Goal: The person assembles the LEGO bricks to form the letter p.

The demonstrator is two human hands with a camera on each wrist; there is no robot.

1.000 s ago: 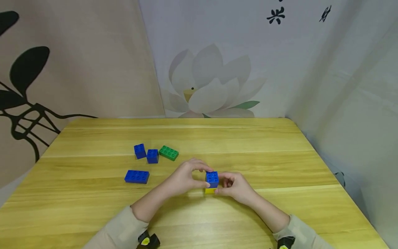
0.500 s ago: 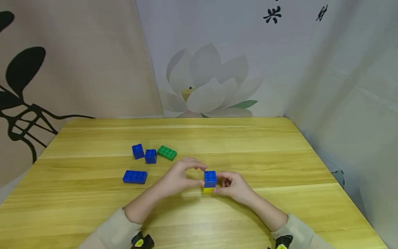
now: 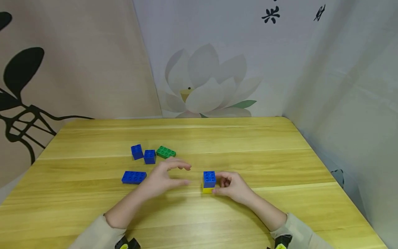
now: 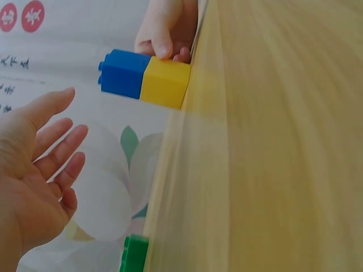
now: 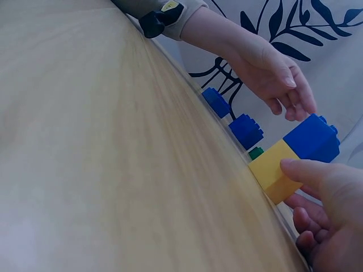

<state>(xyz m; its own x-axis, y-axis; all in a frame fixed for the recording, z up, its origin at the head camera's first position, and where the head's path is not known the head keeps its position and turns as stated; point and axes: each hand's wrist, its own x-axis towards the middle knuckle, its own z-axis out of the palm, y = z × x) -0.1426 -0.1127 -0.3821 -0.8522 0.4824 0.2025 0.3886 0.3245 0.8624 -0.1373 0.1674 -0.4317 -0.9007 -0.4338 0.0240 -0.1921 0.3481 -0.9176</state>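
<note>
A small blue brick (image 3: pixel 209 179) sits on top of a yellow brick (image 3: pixel 207 190), and the two make an upright stack on the table. My right hand (image 3: pixel 234 186) holds the stack from its right side; in the right wrist view the thumb lies against the yellow brick (image 5: pixel 277 170). My left hand (image 3: pixel 160 178) is in the air left of the stack, apart from it, with thumb and fingers spread and nothing between them. In the left wrist view a gap separates this left hand (image 4: pixel 42 170) from the stacked blue brick (image 4: pixel 122 73).
Two small blue bricks (image 3: pixel 137 151) (image 3: pixel 150 157) and a flat green brick (image 3: pixel 166 151) lie close together behind the left hand. A long blue brick (image 3: pixel 134 177) lies to its left. A printed curtain (image 3: pixel 208 69) hangs behind the wooden table (image 3: pixel 248 138).
My left hand has let go of the blue brick on the stack and moved away to the left. The right hand has kept its hold on the stack.
</note>
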